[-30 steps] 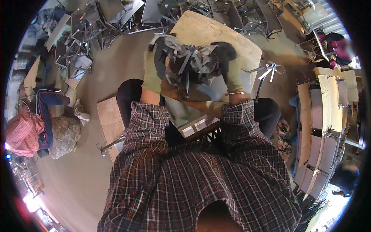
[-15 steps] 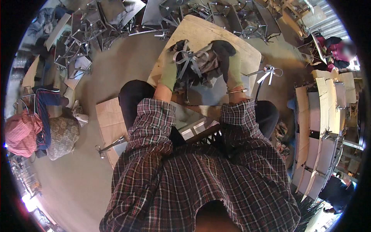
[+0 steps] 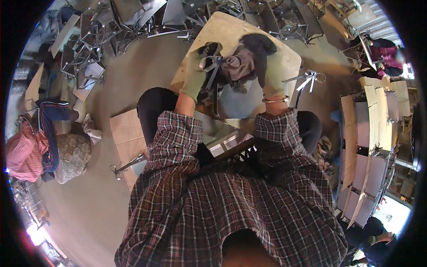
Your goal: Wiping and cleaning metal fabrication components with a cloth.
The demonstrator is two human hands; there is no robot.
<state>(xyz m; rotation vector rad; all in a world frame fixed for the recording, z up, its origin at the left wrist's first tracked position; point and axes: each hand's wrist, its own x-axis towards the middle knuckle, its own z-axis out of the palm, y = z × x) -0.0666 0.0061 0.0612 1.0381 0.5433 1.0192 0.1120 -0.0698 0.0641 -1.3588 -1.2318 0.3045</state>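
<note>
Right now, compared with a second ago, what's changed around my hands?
Your left hand has moved right, closer to your right hand, which has shifted slightly away from you. The cloth, previously spread between them, is bunched nearer the right hand. The wooden board stayed put.

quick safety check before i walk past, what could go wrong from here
The curled metal strips beside the left hand might snag the crumpled cloth or the glove. The bangle near the right hand could catch on the silver strips to its right.
</note>
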